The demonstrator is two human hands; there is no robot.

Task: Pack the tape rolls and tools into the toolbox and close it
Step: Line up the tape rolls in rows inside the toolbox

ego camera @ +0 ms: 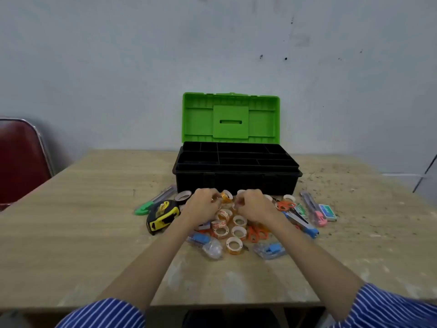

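Note:
A black toolbox (236, 179) stands open at the back of the table, its green lid (230, 118) upright and its divided tray showing. In front of it lies a pile of small tape rolls (233, 243). My left hand (203, 207) has its fingers curled down into the pile, beside an orange roll (226, 196). My right hand (254, 204) pinches a small clear tape roll at its fingertips. A yellow and black tape measure (163, 215) lies left of the pile. Orange scissors (286, 205) and a blue stapler (305, 227) lie to the right.
A green-handled cutter (151, 202) lies left of the tape measure. A pink cutter (314, 210) and a staple box (327, 212) sit at the right. Clear tape dispensers (269, 249) lie at the pile's near edge. A red chair (21, 159) stands at the left.

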